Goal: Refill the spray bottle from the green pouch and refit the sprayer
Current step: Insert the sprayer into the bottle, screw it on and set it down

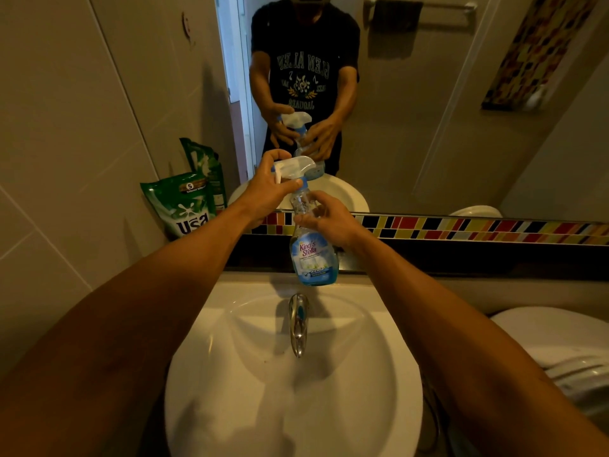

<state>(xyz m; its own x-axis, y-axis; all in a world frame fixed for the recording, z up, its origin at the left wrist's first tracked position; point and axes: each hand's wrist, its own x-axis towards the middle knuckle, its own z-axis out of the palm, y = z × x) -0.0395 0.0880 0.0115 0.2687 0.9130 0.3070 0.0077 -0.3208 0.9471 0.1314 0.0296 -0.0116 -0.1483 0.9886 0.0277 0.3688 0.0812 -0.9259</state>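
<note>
A clear spray bottle (313, 255) with a blue label and a little blue liquid at its bottom stands at the back rim of the sink. Its white sprayer head (293, 168) sits on the neck. My left hand (270, 189) grips the sprayer head and its collar from the left. My right hand (324, 216) is wrapped around the bottle's upper body from the right. The green pouch (184, 206) leans upright against the left wall, apart from both hands.
A white sink (379, 374) with a chrome tap (298, 321) lies below the bottle. A mirror (428, 110) with a coloured tile strip (478, 229) faces me and reflects a person. A white toilet (560, 344) stands at the right.
</note>
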